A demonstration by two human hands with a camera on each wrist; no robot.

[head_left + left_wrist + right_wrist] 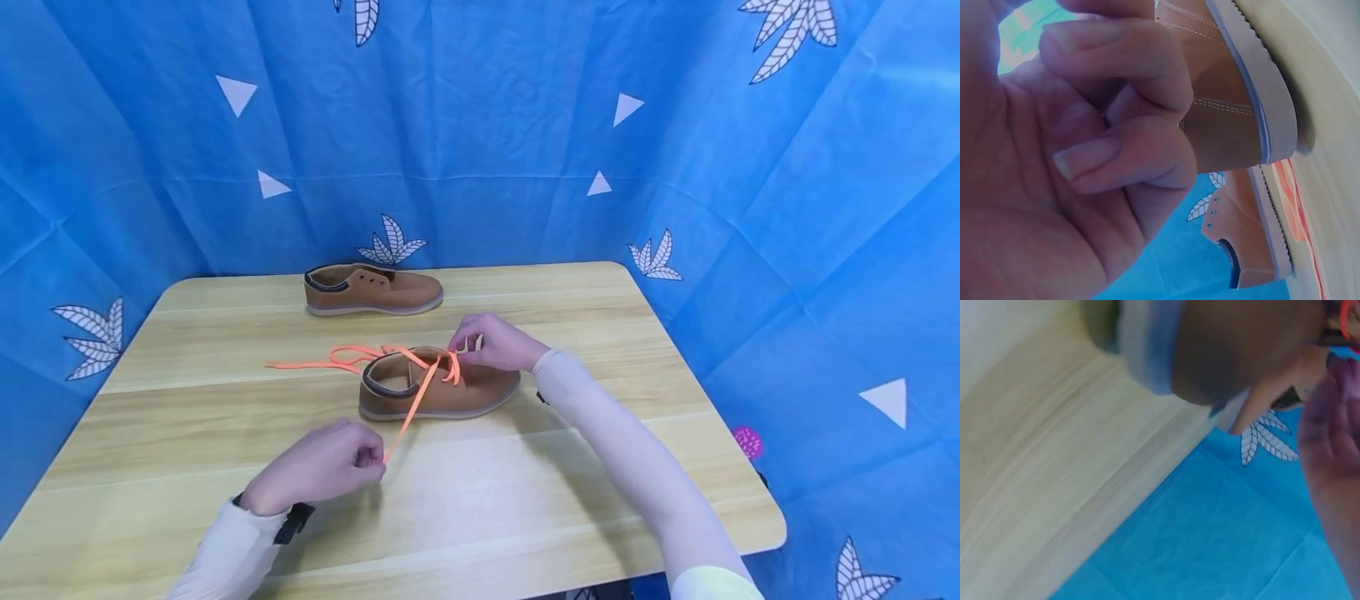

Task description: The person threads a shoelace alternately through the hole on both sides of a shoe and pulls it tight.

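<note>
A brown low shoe [487, 392] with a pale sole stands on the table, its toe to the right. An orange shoelace [413, 407] runs through its upper eyelets. In front of the heel, my left hand [326, 462] pinches one length of the lace and holds it taut toward the near left. My right hand [498, 340] is over the front of the shoe, thumb and fingertips pinching the lace at the eyelets, where a short loop hangs. The shoe's toe [1241, 344] fills the top of the right wrist view, blurred. Curled fingers [1141, 156] show in the left wrist view.
A second brown shoe [408, 292], with bare eyelets, stands near the back edge of the wooden table [585, 317]. The other lace end [300, 365] lies looped to the left of the near shoe. A blue patterned curtain [495, 125] surrounds the table's back and sides.
</note>
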